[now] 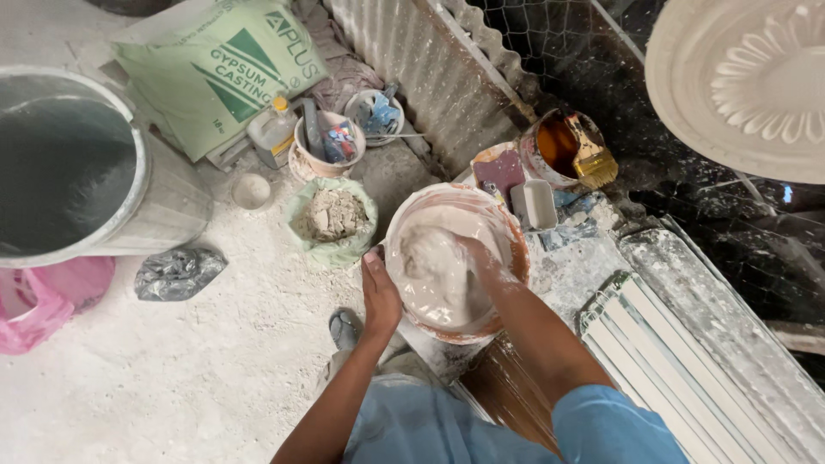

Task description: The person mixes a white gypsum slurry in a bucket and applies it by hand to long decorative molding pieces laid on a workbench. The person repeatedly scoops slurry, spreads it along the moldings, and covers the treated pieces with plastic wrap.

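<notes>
A round bowl (507, 225) full of wet white plaster sits on a low ledge in front of me. My left hand (379, 292) grips its left rim, fingers curled over the edge. My right hand (478, 259) is sunk into the white mix (430, 275), coated in it, so its fingers are mostly hidden. Both forearms reach in from the bottom of the view, with a blue sleeve on the right.
A large grey drum (176, 198) stands at the left. Behind the bowl are a green bag of lumpy powder (333, 216), a big green sack (219, 69), small tubs with tools (322, 146), a tin with a brush (563, 146), a white moulded panel (679, 369) and a plaster rosette (748, 82).
</notes>
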